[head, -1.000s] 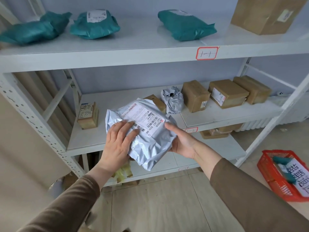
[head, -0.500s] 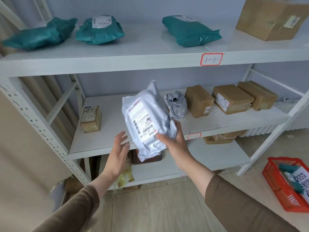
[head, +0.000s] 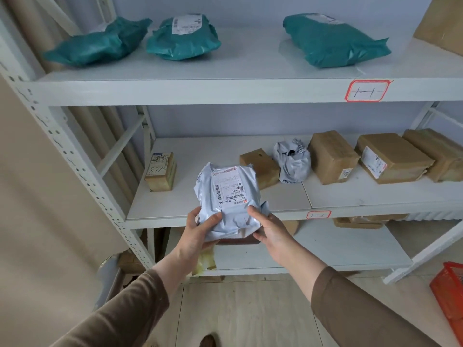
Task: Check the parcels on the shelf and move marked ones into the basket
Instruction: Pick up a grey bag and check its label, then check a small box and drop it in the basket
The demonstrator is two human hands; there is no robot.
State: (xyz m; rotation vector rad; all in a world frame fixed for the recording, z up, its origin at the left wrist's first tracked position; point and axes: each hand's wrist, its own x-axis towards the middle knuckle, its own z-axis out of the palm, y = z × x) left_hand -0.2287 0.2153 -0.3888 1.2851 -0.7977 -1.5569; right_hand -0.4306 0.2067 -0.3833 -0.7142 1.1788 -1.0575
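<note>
**Grey Mailer Held at Middle Shelf Level**

Both hands hold one parcel: a grey plastic mailer bag with a white printed shipping label facing the camera. The left hand grips the bag's lower left corner, thumb on the front face and fingers wrapped behind. The right hand grips the lower right edge, thumb on the front and fingers underneath. The bag stands roughly upright, its top leaning over the front edge of the white metal shelf unit, at the level of the middle shelf.

On the middle shelf, a small brown carton with handwritten digits stands to the left of the held bag. To the right lie a small brown taped box, a crumpled grey bag parcel and three larger brown taped boxes in a row.

The top shelf carries three teal plastic mailer bags.

A red plastic mesh basket sits on the floor at the right frame edge, well apart from the held bag; only part of it is in view.
</note>
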